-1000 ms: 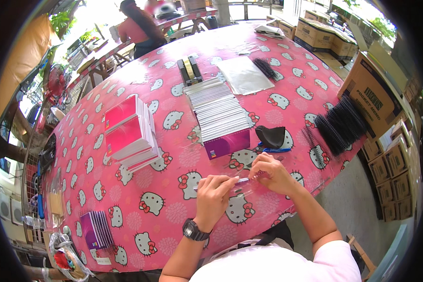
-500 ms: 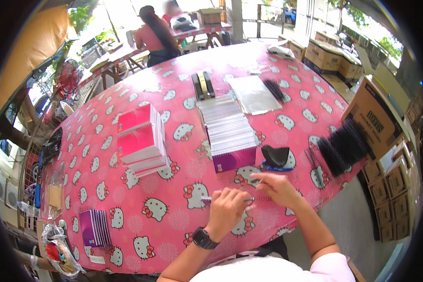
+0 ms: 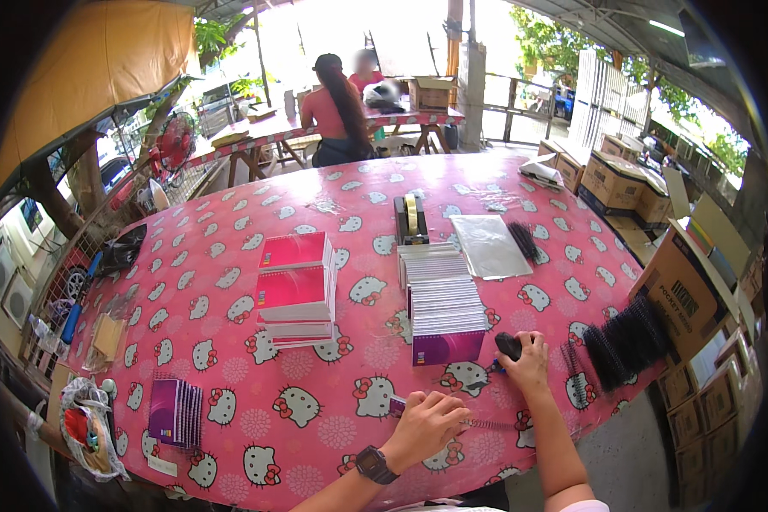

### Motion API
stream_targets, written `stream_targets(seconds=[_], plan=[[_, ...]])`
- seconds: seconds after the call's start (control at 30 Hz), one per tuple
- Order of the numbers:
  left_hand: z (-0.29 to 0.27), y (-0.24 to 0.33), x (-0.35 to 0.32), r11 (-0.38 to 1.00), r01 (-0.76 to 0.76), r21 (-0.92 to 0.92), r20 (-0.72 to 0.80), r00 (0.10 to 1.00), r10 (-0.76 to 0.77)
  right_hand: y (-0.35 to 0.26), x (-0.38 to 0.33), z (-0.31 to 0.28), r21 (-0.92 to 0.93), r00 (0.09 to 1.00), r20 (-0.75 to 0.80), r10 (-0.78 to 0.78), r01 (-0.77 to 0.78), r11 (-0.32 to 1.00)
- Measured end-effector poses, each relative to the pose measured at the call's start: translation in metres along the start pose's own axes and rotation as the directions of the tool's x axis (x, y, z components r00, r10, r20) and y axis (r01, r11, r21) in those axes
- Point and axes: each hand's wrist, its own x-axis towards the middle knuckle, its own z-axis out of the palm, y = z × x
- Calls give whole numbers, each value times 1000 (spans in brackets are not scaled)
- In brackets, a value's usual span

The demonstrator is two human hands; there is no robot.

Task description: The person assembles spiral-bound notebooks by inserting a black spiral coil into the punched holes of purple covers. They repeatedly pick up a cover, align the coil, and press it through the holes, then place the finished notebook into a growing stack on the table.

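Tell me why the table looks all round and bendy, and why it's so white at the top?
In the head view, the fisheye lens curves the pink table toward the rim; daylight beyond the roof washes the top out white; the corners are black; the left hand and right hand look reasonably sharp.

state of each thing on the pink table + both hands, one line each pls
left hand: palm down, pressing a small notebook on the table
right hand: on a black tool
wire spiral: loose, flat beside the left hand
purple row: notebooks lined up, covers shut
pink stacks: piled, shut
tape dispenser: upright
black coils: heaped by the table edge
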Motion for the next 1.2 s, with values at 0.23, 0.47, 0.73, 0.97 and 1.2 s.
stream_targets(seconds=[0.23,0.47,0.73,0.97,1.2], plan=[[4,6,4,1000,20,-2,-70,997,-20,15,-12,-13,95,993,36,-113,109,989],[15,1,2,998,59,21,24,998,-59,20,-9,-16,71,996,-25,-84,85,994],[-15,-22,-14,979,184,89,-17,983,-183,-33,-48,-63,897,747,441,-498,-374,234],[-11,-17,-24,986,138,90,-84,988,-130,-40,-65,-36,812,693,518,-502,-214,542],[-19,-12,-19,986,128,110,-87,989,-119,-44,-57,-44,891,674,433,-599,-220,396]])
